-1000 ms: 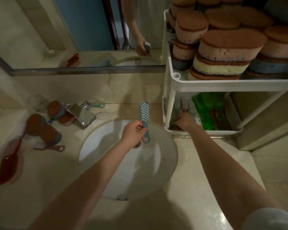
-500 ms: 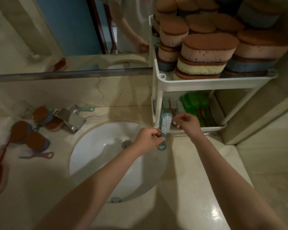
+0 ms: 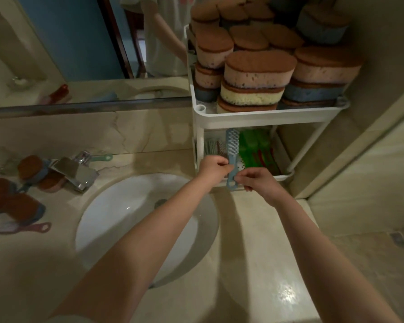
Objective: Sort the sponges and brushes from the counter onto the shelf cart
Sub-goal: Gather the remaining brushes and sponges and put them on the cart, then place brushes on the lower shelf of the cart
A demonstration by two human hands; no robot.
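Observation:
A light blue brush (image 3: 232, 150) points up into the lower tier of the white shelf cart (image 3: 261, 117). My left hand (image 3: 214, 167) grips its handle from the left, and my right hand (image 3: 258, 183) pinches the handle end from the right. Green brushes (image 3: 254, 148) and other brushes lie in that lower tier. Stacked brown-topped sponges (image 3: 259, 73) fill the top tier. On the counter at far left lie several brown sponges (image 3: 26, 203), a pink-handled brush (image 3: 33, 228) and a green-handled brush (image 3: 102, 157).
A white sink basin (image 3: 126, 217) sits in the marble counter, with a chrome faucet (image 3: 76, 171) behind it. A mirror (image 3: 79, 47) runs along the wall. The cart stands against the right wall at the counter's back right corner.
My left hand carried the blue brush right from over the sink to the cart's lower tier. My right hand came out of the tier and took hold of the brush handle.

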